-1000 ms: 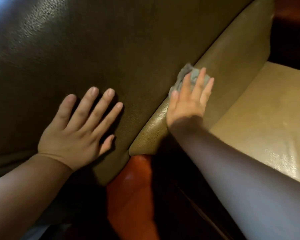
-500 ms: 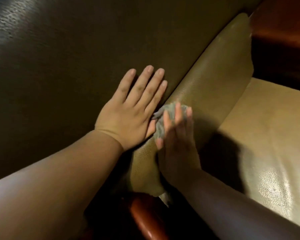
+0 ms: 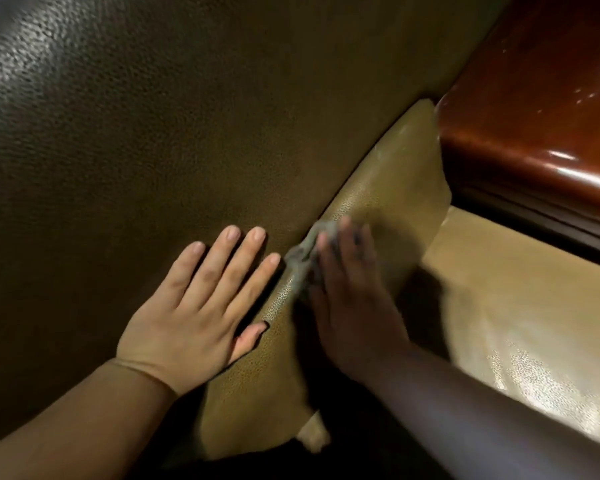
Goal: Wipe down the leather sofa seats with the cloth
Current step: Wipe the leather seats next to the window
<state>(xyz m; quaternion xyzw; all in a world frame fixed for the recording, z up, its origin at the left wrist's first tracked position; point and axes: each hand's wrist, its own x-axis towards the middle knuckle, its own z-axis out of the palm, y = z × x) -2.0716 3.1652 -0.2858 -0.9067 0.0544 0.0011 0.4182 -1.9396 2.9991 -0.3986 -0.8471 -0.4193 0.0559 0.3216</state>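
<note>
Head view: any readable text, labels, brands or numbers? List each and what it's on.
None. No words, numbers, logos or tags show anywhere in the head view.
Dark leather cushion: pebbled grain only, no print.
Tan leather panel: no print.
Cloth under the right hand: motion-blurred, no label visible.
Glossy wooden armrest: only light reflections.
Left hand: flat on the leather, nothing written.
</note>
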